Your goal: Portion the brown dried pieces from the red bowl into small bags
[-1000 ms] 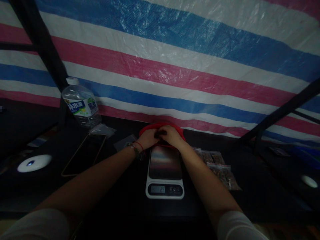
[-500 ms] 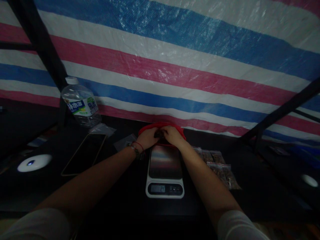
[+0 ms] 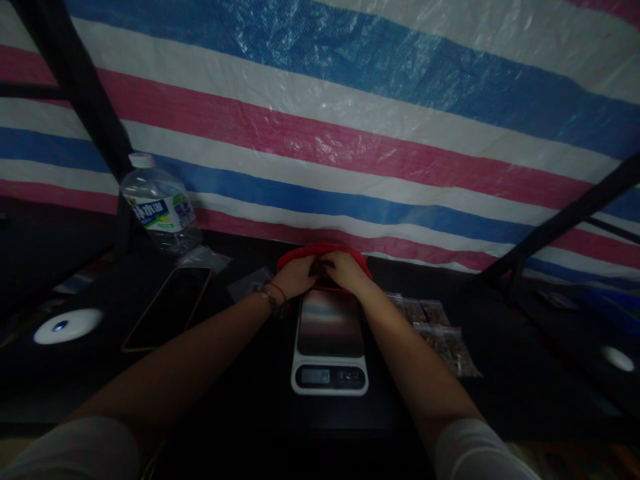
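Note:
My left hand (image 3: pixel 297 275) and my right hand (image 3: pixel 346 270) reach into a red bag (image 3: pixel 361 260) behind the scale. Their fingers curl in toward each other around small dark brown pieces (image 3: pixel 321 268); the fingertips are partly hidden among them. A white kitchen scale (image 3: pixel 330 381) stands between my forearms, its metal plate bare and its display seeming to read 24. By my right forearm lie several small clear zip bags (image 3: pixel 453 350) filled with brown bits. Near my left wrist is a flat clear plastic bag (image 3: pixel 247 285).
On the left are a large clear plastic bottle (image 3: pixel 163 207), a dark phone (image 3: pixel 167 310), another clear bag (image 3: pixel 207 259) and a white oval device (image 3: pixel 69 326). Striped plastic sheeting (image 3: pixel 310 140) hangs behind the black table (image 3: pixel 510 373). Dark metal bars (image 3: pixel 83 87) slant at both sides.
The brown pieces between my fingers have shifted slightly. Both hands stay in the red bag, and the scale's reading looks the same.

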